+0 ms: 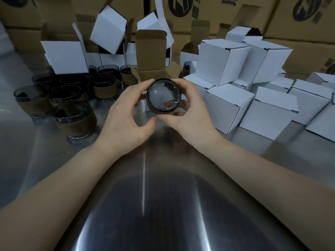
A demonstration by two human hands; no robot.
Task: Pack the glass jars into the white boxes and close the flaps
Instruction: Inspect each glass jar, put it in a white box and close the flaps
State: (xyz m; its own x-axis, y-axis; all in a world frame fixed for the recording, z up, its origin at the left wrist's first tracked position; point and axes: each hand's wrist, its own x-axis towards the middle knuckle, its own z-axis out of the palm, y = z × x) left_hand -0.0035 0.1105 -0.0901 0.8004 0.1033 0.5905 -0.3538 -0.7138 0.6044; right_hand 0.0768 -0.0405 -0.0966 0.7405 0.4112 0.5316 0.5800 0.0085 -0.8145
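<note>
A dark glass jar (164, 96) with a brown sleeve is tipped so its round mouth faces me, just in front of an open white box (151, 69) whose brown-lined lid flap stands upright. My left hand (126, 113) grips the jar from the left and my right hand (186, 113) grips it from the right; the two thumbs meet under it. The jar hides the box's front wall. Several more sleeved jars (74, 115) stand on the steel table at the left.
Closed white boxes (228, 104) are stacked at the right. Open empty white boxes (67, 55) stand behind the jars at the back left. Brown cartons (299, 17) line the back. Bare steel table (145, 196) lies near me.
</note>
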